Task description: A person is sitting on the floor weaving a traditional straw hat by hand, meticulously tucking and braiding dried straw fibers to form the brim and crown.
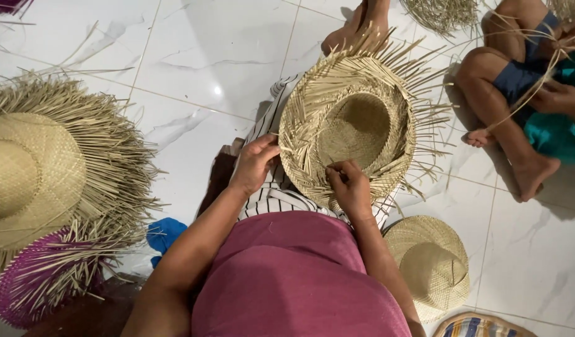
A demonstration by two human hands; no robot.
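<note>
A half-woven straw hat [356,125] lies upside down on my lap, its brim ending in many loose straw strands. My left hand [253,163] grips the left edge of the brim. My right hand [348,184] pinches strands at the near edge of the brim, fingers closed on the straw. Under the hat lies a black-and-white striped cloth [281,193]. My pink shirt [294,274] fills the lower middle of the view.
A large unfinished straw hat [38,168] sits on the left over a purple hat [44,281]. A finished small straw hat [434,262] lies at lower right. Another person [525,93] sits at upper right handling straw. A blue object [164,232] rests on the white tile floor [194,56].
</note>
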